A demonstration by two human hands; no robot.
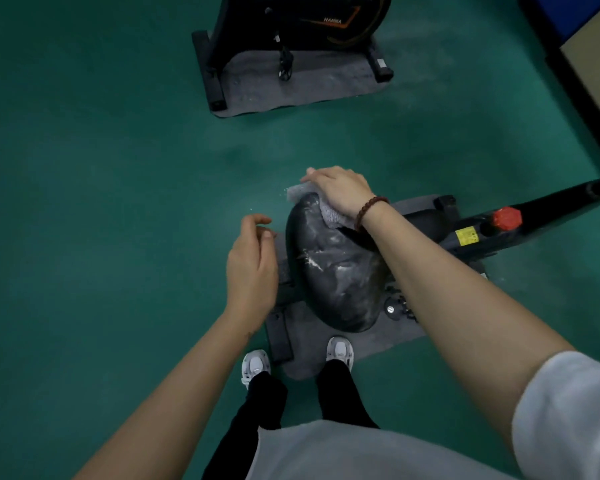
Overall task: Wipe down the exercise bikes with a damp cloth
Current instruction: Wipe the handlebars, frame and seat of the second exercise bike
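Fingers (pixel 317 174) of the right hand (pixel 342 194) press flat on the cloth (pixel 329 213) over the saddle (pixel 333 271); left hand (pixel 252 268) hovers loosely curled, empty. Overhanging cloth could slip off.

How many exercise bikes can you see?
2. The near bike is in the middle, its saddle under the right hand and cloth. The far bike is at the top, partly cut off. Others may be out of view.

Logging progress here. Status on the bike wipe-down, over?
Right hand presses cloth on saddle. Left hand free, beside saddle. Nothing blocking.
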